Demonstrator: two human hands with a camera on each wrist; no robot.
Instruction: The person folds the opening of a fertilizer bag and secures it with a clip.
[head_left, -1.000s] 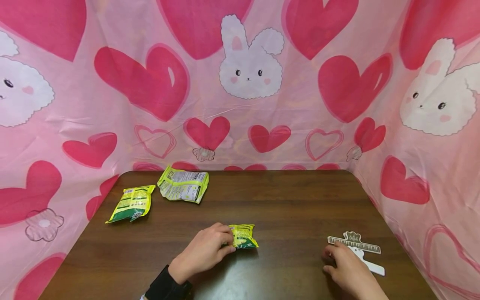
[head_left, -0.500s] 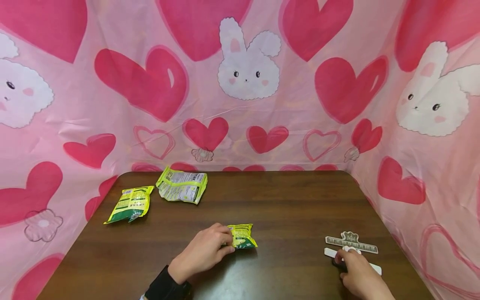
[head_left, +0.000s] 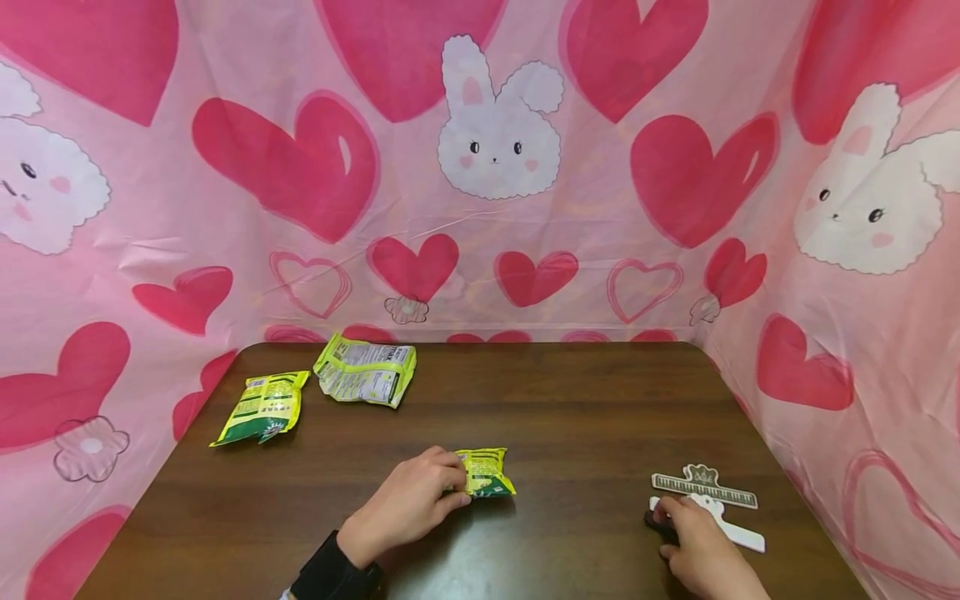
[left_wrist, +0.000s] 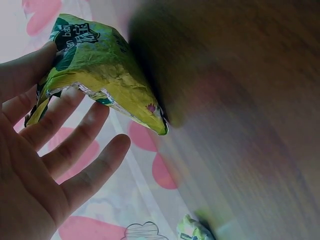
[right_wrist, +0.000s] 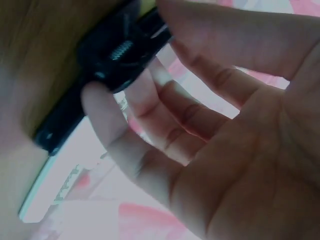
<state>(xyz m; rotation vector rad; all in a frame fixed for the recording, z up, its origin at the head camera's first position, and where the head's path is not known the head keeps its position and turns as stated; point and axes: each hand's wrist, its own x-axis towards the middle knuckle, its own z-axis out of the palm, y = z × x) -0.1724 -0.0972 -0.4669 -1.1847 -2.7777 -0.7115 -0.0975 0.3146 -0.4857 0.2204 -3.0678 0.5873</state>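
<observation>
A small yellow-green snack bag point(head_left: 489, 473) lies near the middle of the table. My left hand point(head_left: 408, 506) pinches its left end between thumb and fingers, as the left wrist view also shows on the bag point(left_wrist: 95, 70). At the right, my right hand point(head_left: 701, 546) holds a black clip point(head_left: 660, 527); in the right wrist view this black clip point(right_wrist: 107, 55) shows a metal spring, with thumb and fingers about it. A white clip point(head_left: 742, 537) lies just behind that hand, partly covered by it. Beyond it lies a clip with a piano-key pattern point(head_left: 705, 490).
A larger yellow-green snack bag point(head_left: 264, 407) lies at the table's left. A lime and grey bag point(head_left: 367, 371) lies near the back left edge. The brown wooden table point(head_left: 555, 392) is walled by a pink curtain point(head_left: 480, 225) with hearts and rabbits.
My right hand first shifted right, over the white clip, then came back slightly left; the black clip now shows at its fingers. The left hand and small bag have stayed put.
</observation>
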